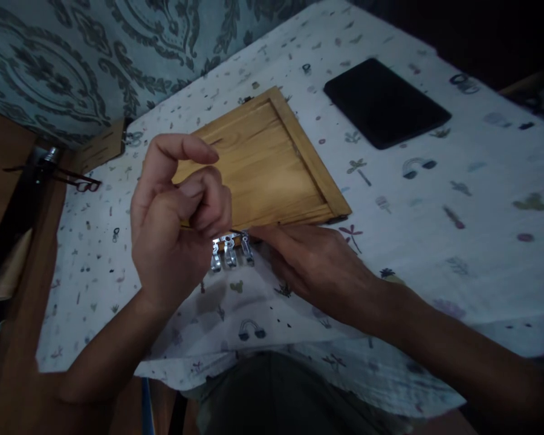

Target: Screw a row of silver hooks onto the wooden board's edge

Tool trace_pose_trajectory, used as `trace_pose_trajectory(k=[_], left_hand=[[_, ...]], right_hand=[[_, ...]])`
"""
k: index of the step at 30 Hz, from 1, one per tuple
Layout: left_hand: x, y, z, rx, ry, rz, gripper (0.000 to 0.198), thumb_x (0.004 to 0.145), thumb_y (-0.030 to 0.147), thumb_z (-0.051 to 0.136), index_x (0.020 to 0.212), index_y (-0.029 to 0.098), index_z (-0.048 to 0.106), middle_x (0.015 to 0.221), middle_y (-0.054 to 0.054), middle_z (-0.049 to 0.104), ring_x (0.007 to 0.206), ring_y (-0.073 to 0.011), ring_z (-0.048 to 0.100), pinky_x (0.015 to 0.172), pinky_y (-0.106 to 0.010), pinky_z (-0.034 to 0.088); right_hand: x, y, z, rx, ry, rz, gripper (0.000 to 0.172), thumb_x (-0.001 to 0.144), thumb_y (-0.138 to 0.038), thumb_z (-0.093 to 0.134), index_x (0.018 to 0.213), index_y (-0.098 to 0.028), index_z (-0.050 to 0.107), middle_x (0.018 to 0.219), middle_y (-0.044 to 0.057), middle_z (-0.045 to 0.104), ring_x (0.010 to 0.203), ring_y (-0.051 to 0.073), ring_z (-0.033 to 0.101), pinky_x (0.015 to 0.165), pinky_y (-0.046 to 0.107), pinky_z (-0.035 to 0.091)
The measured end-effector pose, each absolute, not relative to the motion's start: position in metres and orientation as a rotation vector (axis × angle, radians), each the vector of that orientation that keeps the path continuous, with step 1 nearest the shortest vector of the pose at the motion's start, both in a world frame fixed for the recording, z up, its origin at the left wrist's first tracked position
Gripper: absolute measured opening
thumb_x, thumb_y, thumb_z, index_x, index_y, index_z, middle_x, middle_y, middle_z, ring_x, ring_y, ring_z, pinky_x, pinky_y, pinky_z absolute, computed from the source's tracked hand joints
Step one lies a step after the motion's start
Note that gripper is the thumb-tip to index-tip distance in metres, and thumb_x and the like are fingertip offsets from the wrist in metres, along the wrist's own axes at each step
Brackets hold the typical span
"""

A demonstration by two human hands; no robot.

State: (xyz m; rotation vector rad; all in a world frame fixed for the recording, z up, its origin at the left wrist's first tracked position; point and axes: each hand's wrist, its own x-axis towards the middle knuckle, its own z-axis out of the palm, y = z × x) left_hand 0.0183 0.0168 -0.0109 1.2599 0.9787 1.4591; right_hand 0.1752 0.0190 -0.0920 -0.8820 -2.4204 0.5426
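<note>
A framed wooden panel [272,163] lies on the cloth, with several silver metal hooks [230,251] along its near edge. My left hand [176,193] is raised over the panel's near left part, its index finger crooked outward. Its thumb and other fingers are curled closed, and what they hold is hidden. A thin dark rod-like piece [238,232] shows between my left hand and my right fingertips, just above the hooks. My right hand [312,254] rests at the panel's near edge, its fingers closed against the edge beside the rightmost hook; the fingertips are partly hidden.
A black tablet-like slab [385,103] lies at the back right of the patterned tablecloth [435,235]. Red-framed glasses [87,184] and a brown clipboard-like board [102,147] are at the far left. Patterned fabric [118,54] rises behind the table.
</note>
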Motion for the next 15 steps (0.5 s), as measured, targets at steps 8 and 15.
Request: trace_pose_trajectory(k=[8,15], left_hand=[[0.022,0.032,-0.009,1.274,0.911,1.347,0.020,0.080,0.004,0.040,0.076,0.017,0.054,0.043,0.008,0.024,0.035,-0.0043,0.017,0.037,-0.019,0.020],[0.023,0.036,-0.001,1.275,0.943,1.243,0.030,0.073,-0.005,0.034,0.071,0.018,0.054,0.042,0.009,0.029,0.031,-0.0033,0.026,0.035,-0.016,0.026]], right_hand=[[0.175,0.019,-0.094,-0.871,-2.386,0.527,0.030,0.089,-0.011,0.042,0.113,-0.013,0.061,0.086,0.009,0.071,0.070,0.021,0.065,0.061,0.031,0.046],[0.175,0.019,-0.094,-0.895,-2.389,0.549,0.031,0.089,-0.010,0.040,0.111,-0.014,0.061,0.085,0.009,0.070,0.070,0.021,0.064,0.062,0.031,0.047]])
